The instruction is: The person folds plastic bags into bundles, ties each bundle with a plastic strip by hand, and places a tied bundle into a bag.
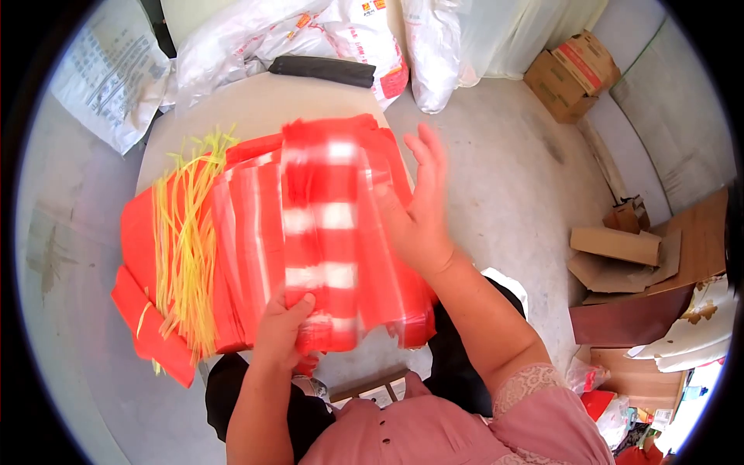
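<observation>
Folded red plastic bags (322,244) with white patches lie on top of a wide pile of red plastic sheets or bags (248,225). My left hand (280,325) grips the near edge of the patched bags, thumb on top and fingers tucked underneath out of sight. Over the right side of the pile, my right hand (418,205) is open with its fingers spread, slightly blurred; whether its palm touches the plastic I cannot tell. A bunch of thin yellow strips (186,248) lies across the pile's left part. Beside it, a folded red bundle (155,325) has a yellow strip around it.
A black roll (322,70) lies at the back of the light table (256,101). White plastic sacks (356,39) stand behind it. Cardboard boxes (570,74) sit at the far right, with open cardboard (620,256) nearer on the right side.
</observation>
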A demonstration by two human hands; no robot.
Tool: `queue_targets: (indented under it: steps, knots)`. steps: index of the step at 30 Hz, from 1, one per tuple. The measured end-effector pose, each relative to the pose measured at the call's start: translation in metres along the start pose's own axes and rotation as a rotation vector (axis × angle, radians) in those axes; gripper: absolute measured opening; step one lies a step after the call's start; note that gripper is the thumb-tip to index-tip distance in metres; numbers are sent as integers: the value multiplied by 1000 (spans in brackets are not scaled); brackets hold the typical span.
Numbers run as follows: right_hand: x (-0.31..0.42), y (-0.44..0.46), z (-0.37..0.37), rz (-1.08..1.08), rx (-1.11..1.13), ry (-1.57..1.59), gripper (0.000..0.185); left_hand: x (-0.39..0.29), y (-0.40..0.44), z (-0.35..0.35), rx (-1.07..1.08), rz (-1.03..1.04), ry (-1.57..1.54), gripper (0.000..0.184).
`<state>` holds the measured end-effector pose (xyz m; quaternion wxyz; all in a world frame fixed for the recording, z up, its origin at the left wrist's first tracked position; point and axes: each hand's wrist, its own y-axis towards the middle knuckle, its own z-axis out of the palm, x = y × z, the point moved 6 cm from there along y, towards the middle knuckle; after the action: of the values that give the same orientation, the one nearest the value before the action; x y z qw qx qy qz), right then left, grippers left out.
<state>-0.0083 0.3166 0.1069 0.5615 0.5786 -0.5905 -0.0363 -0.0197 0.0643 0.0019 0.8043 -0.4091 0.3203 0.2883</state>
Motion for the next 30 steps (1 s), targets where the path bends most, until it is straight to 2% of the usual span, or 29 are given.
queue_targets:
  steps: [1, 4, 5, 8, 11, 14, 17, 20, 23, 30]
  knots:
    - [-19, -10, 12, 186, 92, 138, 66, 10, 4, 0, 11, -25, -18, 42]
    - [-45, -53, 46, 782, 401, 477, 69, 24, 3, 3, 3, -96, -22, 51]
    - [-46, -70, 57, 988, 511, 577, 70, 31, 8, -5, 31, -90, 66, 60]
    - [-28, -72, 62, 874, 637, 507, 76, 26, 2, 2, 25, -74, 97, 70]
    - [-35, -73, 63, 839, 649, 460, 79, 20, -4, 7, 23, -71, 191, 75]
    - [-26, -63, 51, 784, 695, 330, 78, 17, -7, 3, 48, 19, 360, 79]
    - [-20, -64, 43, 428, 603, -36, 59, 11, -7, -2, 38, 239, 658, 83]
    - [-10, -65, 45, -33, 631, -355, 34, -1, -15, 0, 24, 437, 1140, 88]
    - [-9, -73, 59, -150, 760, -256, 22, -4, -15, 0, -16, 510, 1251, 91]
    - [9, -90, 75, -354, 996, -91, 22, -7, -8, 7, 21, 535, 1231, 98]
